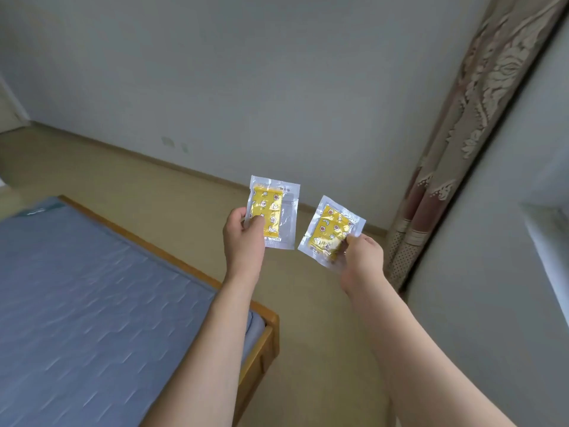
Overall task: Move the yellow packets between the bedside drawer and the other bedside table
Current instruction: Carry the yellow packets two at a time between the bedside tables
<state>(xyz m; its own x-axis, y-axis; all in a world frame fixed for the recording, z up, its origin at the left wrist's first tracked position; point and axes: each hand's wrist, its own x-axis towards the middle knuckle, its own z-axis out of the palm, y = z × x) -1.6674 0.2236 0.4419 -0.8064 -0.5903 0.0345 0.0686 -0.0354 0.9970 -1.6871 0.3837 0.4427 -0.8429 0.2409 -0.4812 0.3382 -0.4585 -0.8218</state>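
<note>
One yellow packet [272,212] in clear wrap is pinched at its lower left edge by the left hand [243,238], thumb on the front and fingers curled behind it. A second yellow packet [331,231], tilted, is gripped at its lower right corner by the right hand [361,257]. Both are held in the air, apart, over the floor [308,334], to the right of the bed [92,303], with a curtain [462,134] at the far right

Small print on both yellow packets [272,212] too blurred; nothing legible.
</note>
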